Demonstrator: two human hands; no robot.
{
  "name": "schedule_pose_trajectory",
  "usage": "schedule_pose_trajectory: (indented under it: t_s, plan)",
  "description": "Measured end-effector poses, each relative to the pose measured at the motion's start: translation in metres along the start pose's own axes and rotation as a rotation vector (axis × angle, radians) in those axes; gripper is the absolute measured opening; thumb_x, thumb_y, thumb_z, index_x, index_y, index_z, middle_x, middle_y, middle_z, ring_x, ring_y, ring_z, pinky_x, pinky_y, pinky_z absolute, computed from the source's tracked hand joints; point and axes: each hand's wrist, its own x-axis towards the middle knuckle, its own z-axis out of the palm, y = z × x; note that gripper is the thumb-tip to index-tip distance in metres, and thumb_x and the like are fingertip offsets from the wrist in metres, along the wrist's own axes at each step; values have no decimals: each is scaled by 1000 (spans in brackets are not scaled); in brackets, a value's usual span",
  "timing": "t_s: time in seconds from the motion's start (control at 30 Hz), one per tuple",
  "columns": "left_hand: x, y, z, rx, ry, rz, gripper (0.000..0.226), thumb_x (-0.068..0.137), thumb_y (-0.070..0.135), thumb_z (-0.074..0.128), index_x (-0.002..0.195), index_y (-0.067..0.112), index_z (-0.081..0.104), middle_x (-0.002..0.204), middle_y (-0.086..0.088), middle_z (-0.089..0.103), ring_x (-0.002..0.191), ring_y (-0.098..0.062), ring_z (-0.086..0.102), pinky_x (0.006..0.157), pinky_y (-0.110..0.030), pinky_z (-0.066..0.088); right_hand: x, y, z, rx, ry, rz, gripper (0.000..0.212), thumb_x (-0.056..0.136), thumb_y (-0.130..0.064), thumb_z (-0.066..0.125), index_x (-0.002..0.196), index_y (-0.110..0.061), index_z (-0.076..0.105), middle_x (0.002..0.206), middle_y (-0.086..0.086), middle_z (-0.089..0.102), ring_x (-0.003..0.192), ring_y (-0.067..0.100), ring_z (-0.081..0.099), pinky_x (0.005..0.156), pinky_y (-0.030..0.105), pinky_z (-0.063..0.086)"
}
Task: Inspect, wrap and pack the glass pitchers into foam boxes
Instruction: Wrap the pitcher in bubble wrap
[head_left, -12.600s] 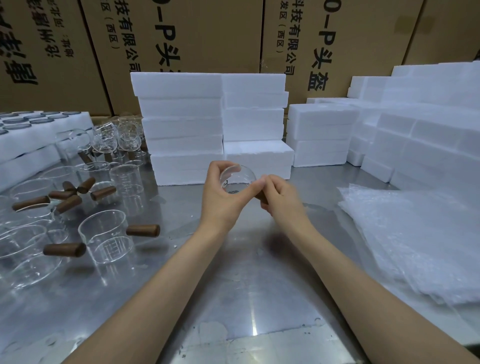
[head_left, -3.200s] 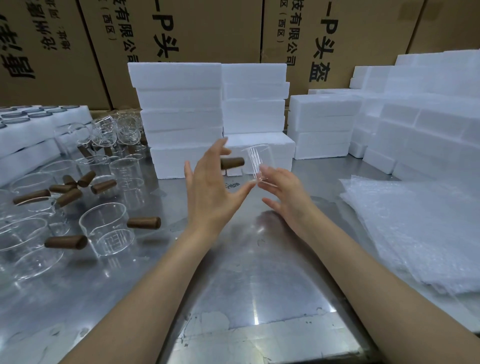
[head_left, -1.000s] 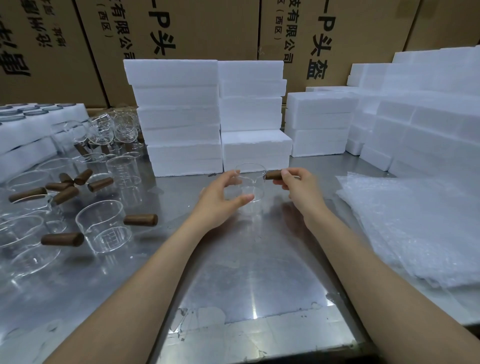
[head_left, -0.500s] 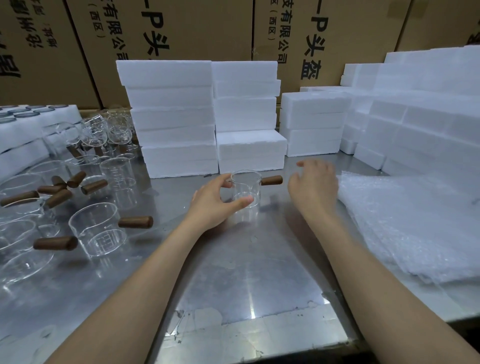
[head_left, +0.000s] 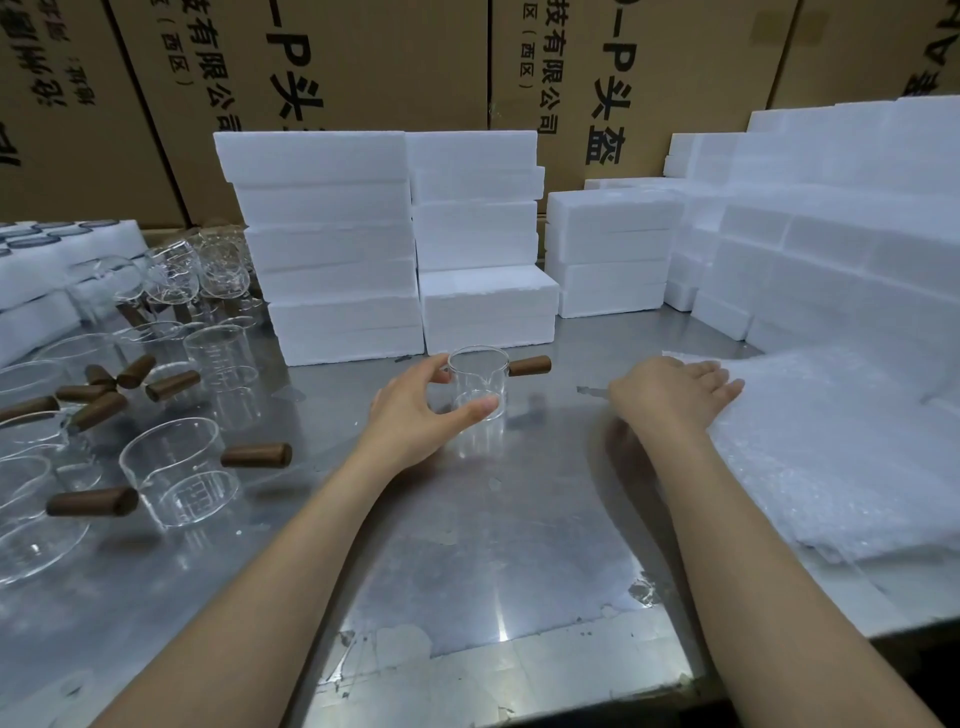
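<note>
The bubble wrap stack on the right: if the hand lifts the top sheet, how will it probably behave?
The bubble wrap stack looks thin and translucent, so a sheet would probably be very light and floppy, sagging from the right hand. The sheets lie loosely layered with uneven edges, so the one underneath may cling and slide along. It seems unlikely to break.

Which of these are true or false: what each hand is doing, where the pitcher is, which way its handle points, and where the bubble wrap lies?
1. The left hand holds the glass pitcher. True.
2. The pitcher lies on its side. False: it stands upright on the metal table.
3. The right hand grips the wooden handle. False: it rests flat on the bubble wrap.
4. The handle points right. True.
5. The bubble wrap lies left of the pitcher. False: right.
</note>
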Motion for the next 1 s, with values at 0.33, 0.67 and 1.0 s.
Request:
schedule_pose_trajectory:
  t_s: [0.33,0.67,1.0]
  plan:
    - [0,0,2,4,7,9,84,60,71,59,131,27,50,117,11,55,119,-14,50,107,-43,37,-1,6,-5,-6,-90,44,65,94,-28,36,150,-5,11,152,33,-6,141,49,-6,113,54,-8]
    - [1,-1,2,6,-7,4,104,49,85,51,135,26,48,121,10,56,123,-14,49,107,-44,38,-5,8,-6,235,150,15,84,91,-28,43,145,8,-10,155,26,-10,145,35,-11,114,50,-7]
    - [-1,6,1,-2,33,-9,88,61,78,52,133,27,49,119,11,55,123,-15,48,109,-43,35,-6,0,-9,397,609,-233,58,88,-1,45,144,-5,31,153,9,27,137,28,27,106,42,24]
